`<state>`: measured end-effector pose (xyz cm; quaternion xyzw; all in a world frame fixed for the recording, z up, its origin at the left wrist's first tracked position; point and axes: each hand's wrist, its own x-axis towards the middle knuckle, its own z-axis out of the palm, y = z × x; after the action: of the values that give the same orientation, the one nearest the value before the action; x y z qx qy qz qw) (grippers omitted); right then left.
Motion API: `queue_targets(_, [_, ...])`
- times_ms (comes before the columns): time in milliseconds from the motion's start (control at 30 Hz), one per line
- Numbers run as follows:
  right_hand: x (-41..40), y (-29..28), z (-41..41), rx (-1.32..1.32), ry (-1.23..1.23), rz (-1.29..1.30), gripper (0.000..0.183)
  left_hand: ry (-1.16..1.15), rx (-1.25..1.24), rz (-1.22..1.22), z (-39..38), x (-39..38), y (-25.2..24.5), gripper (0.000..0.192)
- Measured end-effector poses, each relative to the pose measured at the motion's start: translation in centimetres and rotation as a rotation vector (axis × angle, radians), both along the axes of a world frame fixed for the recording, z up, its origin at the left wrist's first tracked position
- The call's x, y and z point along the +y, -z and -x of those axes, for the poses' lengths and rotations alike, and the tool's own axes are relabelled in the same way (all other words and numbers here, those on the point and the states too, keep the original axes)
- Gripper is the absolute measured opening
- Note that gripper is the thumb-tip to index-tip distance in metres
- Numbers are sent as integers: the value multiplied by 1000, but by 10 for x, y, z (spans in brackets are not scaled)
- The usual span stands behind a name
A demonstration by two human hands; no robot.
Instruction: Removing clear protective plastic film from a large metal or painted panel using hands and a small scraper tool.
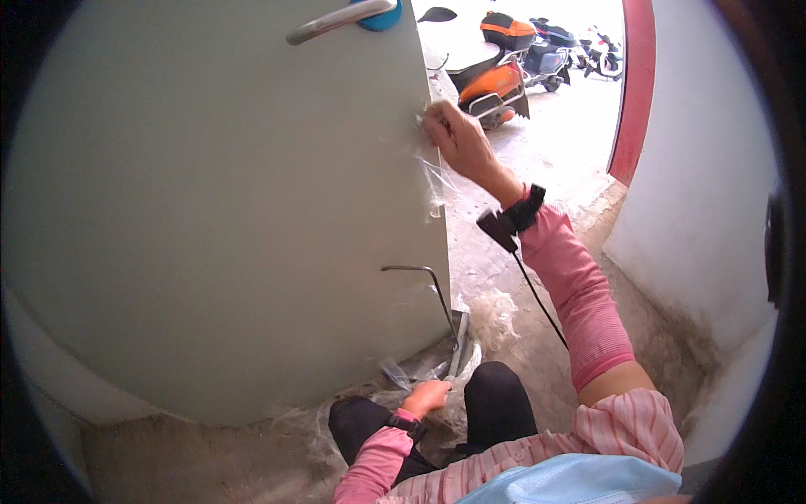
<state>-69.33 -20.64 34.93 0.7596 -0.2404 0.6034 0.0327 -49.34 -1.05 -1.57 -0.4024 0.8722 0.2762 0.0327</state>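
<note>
A pale grey-green door panel (220,208) stands before me. At its right edge my right hand (454,135) is raised, blurred, with fingers pinched together. Thin shreds of clear plastic film (433,179) hang from the edge just below the fingers. Low between my knees, my left hand (429,397) has its fingers curled, amid crumpled clear plastic (450,412). It meets the lower end of a grey bar (461,340); whether it grips the bar or the plastic is unclear. A bent metal rod (419,268) rises beside the bar, in front of the panel.
A lever handle (340,20) juts from the panel's top. Tangled whitish plastic (494,318) lies on the concrete floor (541,340). Past a red door frame (636,94), an orange scooter (494,82) and others are parked. A white wall (699,208) bounds the right side.
</note>
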Motion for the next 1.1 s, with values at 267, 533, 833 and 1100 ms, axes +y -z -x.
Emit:
queue_targets(267, [36, 131, 26, 5, 63, -365, 10, -22, 27, -34, -11, -6, 13, 33])
queue_targets(533, [10, 23, 6, -245, 252, -42, 24, -11, 5, -57, -5, -3, 11, 33])
queue_targets(833, [-7, -12, -27, -264, 428, 113, 21, -37, -32, -19, -2, 4, 9, 33])
queue_targets(1100, [-24, -17, -10, -359, 307, -146, 20, -130, 450, 18, -4, 2, -38, 27])
